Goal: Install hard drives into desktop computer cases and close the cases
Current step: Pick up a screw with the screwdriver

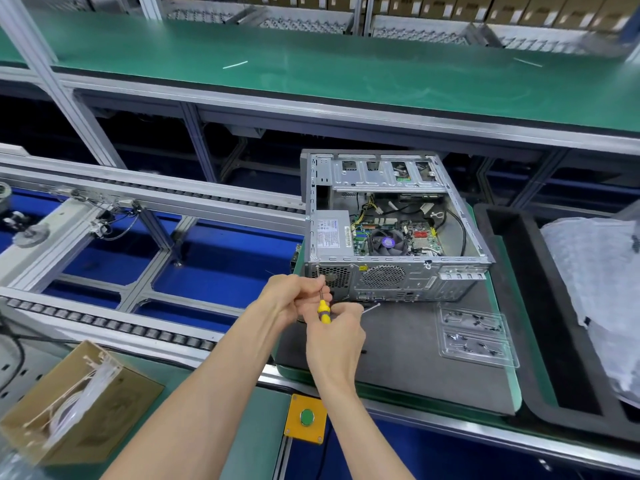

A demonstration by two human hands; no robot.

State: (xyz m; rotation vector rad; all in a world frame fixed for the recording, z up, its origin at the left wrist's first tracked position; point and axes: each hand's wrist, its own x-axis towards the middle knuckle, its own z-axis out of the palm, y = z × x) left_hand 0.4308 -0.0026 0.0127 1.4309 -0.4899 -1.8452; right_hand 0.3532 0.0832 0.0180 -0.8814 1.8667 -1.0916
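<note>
The computer case [391, 220] lies open on the gray mat [408, 344], with its back panel facing the person. The right hand [334, 337] is closed around a yellow screwdriver [323, 311], and the left hand [294, 294] pinches its thin metal shaft near the case's back corner. I think the tip could slip off and scratch the metal, or a tiny screw could drop and roll away, because the fingers hide the tip.
</note>
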